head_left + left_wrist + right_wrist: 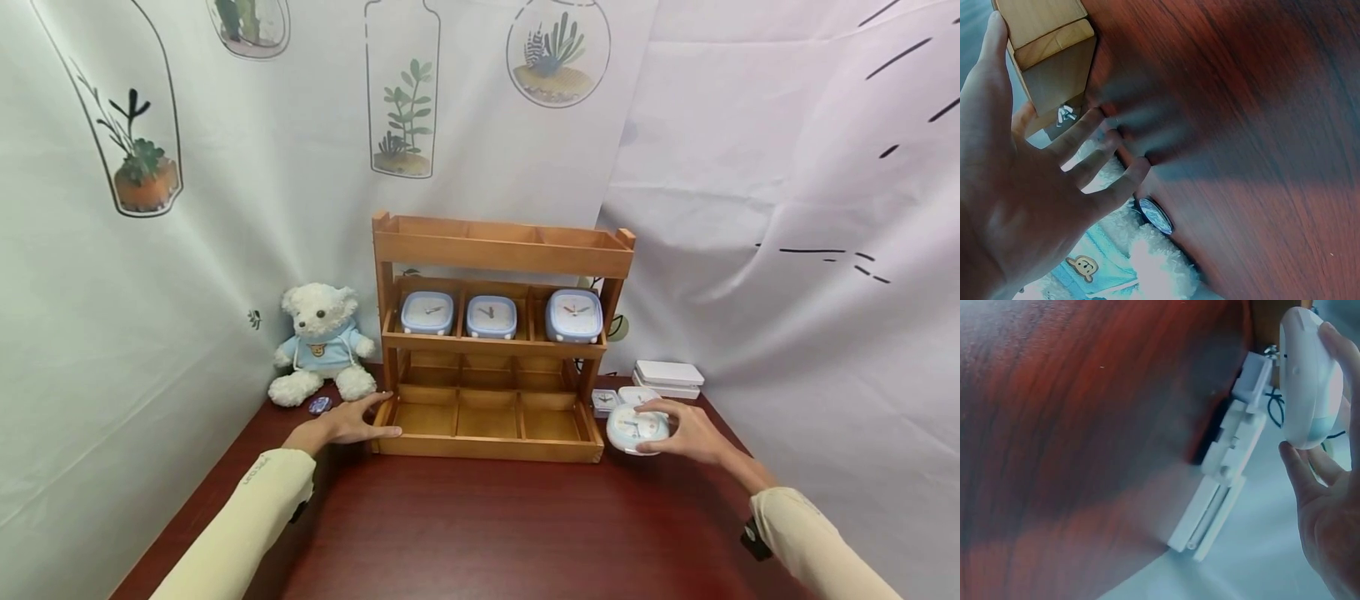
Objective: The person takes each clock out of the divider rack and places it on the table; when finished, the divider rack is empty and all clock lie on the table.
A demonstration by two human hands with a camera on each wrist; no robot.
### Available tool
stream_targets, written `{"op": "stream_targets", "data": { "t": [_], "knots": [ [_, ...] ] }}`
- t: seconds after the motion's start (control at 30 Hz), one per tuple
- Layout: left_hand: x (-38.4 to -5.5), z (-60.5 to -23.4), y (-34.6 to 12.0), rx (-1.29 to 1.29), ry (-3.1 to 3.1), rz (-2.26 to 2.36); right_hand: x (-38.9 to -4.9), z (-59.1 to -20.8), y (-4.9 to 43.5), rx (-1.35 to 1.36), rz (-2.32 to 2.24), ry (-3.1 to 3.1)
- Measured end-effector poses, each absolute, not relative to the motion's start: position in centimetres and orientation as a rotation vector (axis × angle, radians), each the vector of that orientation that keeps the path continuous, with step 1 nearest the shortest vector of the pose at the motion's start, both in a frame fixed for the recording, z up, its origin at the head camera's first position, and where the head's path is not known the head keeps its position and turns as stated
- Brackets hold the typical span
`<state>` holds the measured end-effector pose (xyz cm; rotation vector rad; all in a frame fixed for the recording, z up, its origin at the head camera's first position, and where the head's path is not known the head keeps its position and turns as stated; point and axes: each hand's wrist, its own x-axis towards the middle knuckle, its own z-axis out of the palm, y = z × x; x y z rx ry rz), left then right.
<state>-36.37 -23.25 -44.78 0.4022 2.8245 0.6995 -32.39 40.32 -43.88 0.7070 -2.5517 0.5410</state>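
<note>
The right hand [692,432] pinches one pale alarm clock [628,430] between thumb and fingers, lifted beside the right end of the wooden rack [487,448]. The left hand [347,422], holding nothing, has its fingers spread and touches the rack's left front corner. In the rack's second tray are three blue alarm clocks [491,317], one in each of its three compartments. Behind the held clock stand two white clocks [604,402], then two white boxes [669,372], stacked. On the left sit one teddy bear [324,354] and one round disc [319,406].
</note>
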Motion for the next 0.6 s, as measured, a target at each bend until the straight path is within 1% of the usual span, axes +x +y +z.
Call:
{"op": "stream_targets", "data": {
  "t": [0.2, 0.6],
  "knots": [
    [-36.4, -44.8, -23.3, 0.412, 2.83, 0.689, -32.6, -45.1, 40.6, 0.668, 0.577, -2.593],
    [-36.6, -44.8, -23.3, 0.416, 2.822, 0.699, -33.3, -46.7, 39.5, 0.587, 0.663, -2.731]
  ]
}}
